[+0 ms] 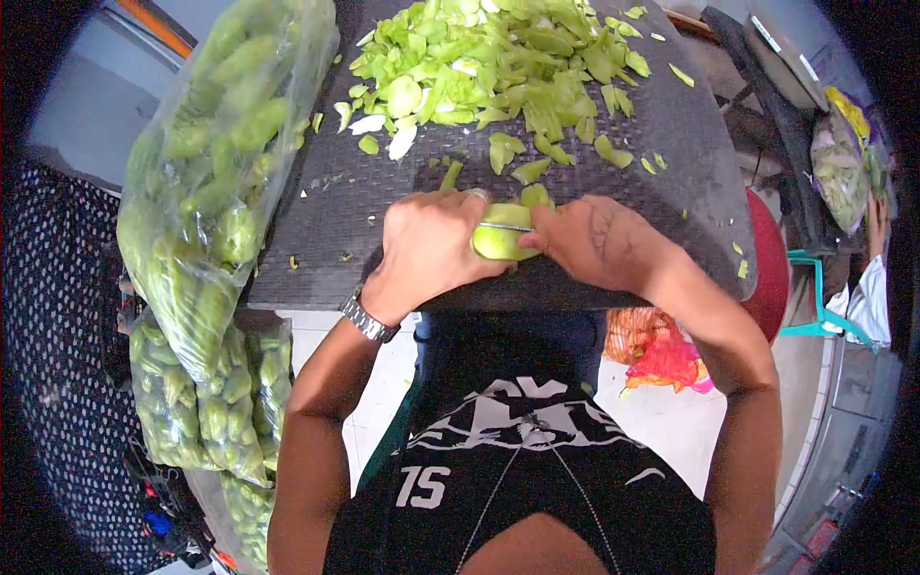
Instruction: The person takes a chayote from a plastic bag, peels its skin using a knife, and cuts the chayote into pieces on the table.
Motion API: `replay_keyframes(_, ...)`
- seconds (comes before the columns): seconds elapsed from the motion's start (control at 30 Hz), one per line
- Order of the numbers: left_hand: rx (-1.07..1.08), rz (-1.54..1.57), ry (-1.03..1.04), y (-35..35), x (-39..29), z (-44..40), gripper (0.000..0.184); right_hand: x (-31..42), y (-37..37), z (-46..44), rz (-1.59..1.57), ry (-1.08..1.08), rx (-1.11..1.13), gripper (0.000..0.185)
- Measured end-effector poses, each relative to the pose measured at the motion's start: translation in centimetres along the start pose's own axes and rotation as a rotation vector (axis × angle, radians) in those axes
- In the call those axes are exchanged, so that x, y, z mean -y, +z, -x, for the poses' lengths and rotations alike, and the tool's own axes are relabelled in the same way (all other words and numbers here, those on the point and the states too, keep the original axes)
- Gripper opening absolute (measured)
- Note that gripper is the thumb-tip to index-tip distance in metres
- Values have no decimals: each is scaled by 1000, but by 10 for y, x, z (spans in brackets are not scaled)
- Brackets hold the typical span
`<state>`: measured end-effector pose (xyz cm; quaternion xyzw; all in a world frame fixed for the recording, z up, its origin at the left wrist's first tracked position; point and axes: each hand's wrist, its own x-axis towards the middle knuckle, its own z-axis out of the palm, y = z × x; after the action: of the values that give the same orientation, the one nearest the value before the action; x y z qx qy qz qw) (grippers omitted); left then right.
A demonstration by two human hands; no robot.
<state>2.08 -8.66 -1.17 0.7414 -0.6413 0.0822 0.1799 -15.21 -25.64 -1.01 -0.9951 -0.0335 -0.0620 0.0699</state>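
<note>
The left hand (431, 238) grasps a fruit (498, 247) above the tabletop's (321, 225) near edge, long axis seemingly left to right, left end hidden; the right hand (613, 241) grips a blade (506, 227) across it, handle unclear.

Veg (498, 245) is sitting btwn L hand (431, 240) and R hand (604, 241), w/ peeler (505, 227) lying across it, above table (326, 216) nr its near edge. Peel pile (498, 72) is lying on table beyond both hands, loose scraps (613, 153) spreading twd them. Big bag of veg (206, 163) is lying along table's L side, its near end hanging past the corner; more veg bags (168, 398) are sitting lower, on L. Bundle (661, 356) is lying on floor (383, 383) to R, below near edge. Stool (819, 290) is standing farther R; beyond it, another person's hand (875, 230) is showing nr a sack (839, 172).
</note>
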Motion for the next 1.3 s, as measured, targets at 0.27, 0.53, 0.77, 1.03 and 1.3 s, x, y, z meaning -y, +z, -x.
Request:
replay_keyframes(0.27,-44,2,-17,6,2,5,62,1,10,-9,-237,153,85,60)
replay_keyframes(0.53,-5,187,37,8,19,-3,76,9,17,-7,42,130,5,79)
replay_keyframes(0.77,111,273,221,0,11,-11,68,8,13,-9,-198,189,110,67)
replay_keyframes(1.03,194,258,156,-18,24,-15,98,21,12,15,-57,280,288,19)
replay_keyframes(1.3,-12,293,63,16,34,4,103,28,9,14,80,237,265,15)
